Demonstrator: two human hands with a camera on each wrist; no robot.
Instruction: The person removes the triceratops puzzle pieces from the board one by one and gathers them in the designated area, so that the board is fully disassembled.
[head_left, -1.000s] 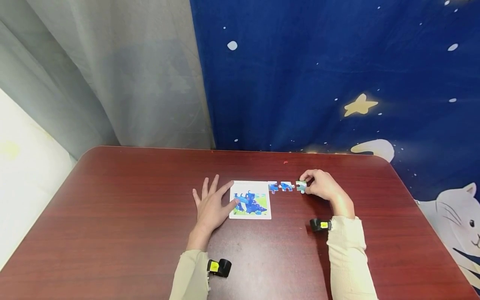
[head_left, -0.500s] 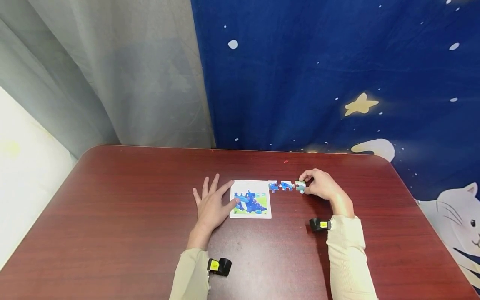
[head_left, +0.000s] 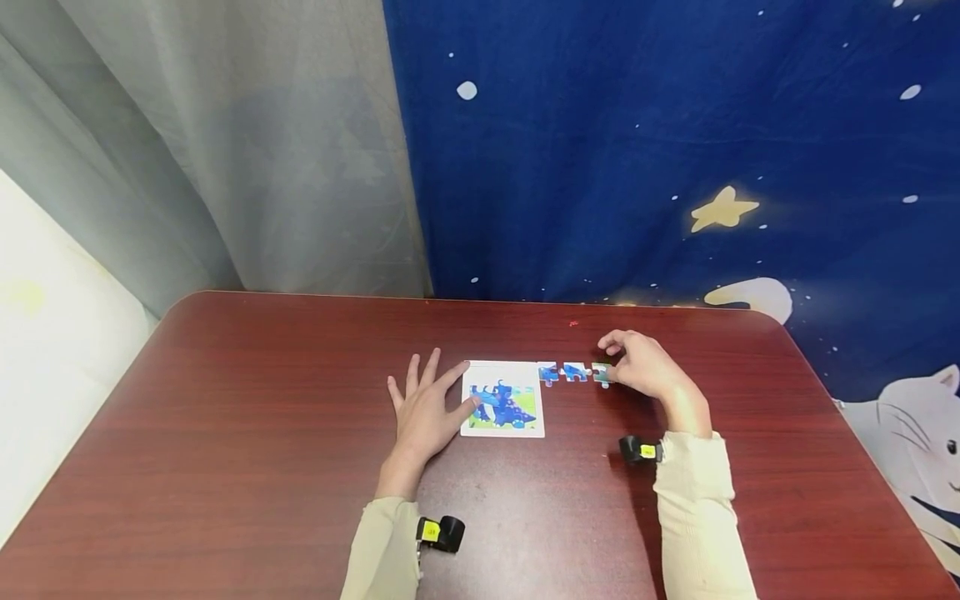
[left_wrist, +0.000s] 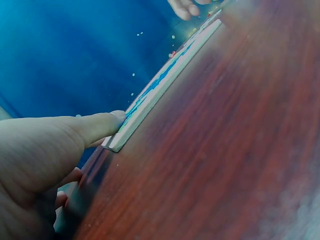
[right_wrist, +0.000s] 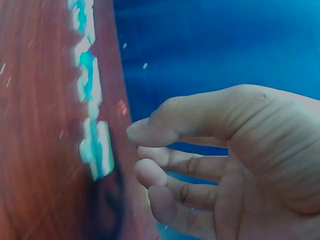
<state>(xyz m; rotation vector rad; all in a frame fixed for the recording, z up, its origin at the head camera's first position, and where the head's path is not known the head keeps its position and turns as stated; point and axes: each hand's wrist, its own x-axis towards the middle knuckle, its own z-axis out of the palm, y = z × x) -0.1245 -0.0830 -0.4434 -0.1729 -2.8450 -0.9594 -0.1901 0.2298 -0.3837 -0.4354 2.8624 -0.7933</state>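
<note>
My left hand point(head_left: 423, 421) lies spread at the left side of a white-framed jigsaw board point(head_left: 504, 370) with a blue dinosaur picture. Its thumb presses on the frame and picture, and the index fingertip touches the upper left corner; the left wrist view shows the thumb on the near end of the board point(left_wrist: 165, 92). Three jigsaw pieces form a row to the right of the board: one at its corner point(head_left: 548, 373), a middle one point(head_left: 575, 372) and a greenish one point(head_left: 601, 372). Beside that last piece point(right_wrist: 103, 150), my right hand point(head_left: 651, 367) hovers with loosely bent fingers, holding nothing.
Everything lies on a reddish-brown table point(head_left: 285, 433). Behind its far edge hang a grey curtain point(head_left: 315, 167) and a blue star-patterned one point(head_left: 570, 150). A small red mark point(head_left: 573, 323) shows near the far edge. Each wrist wears a black camera.
The right hand has let go of the greenish jigsaw piece, its fingers lifting slightly away after a small shift of the piece to the left. The left hand stays on the board.
</note>
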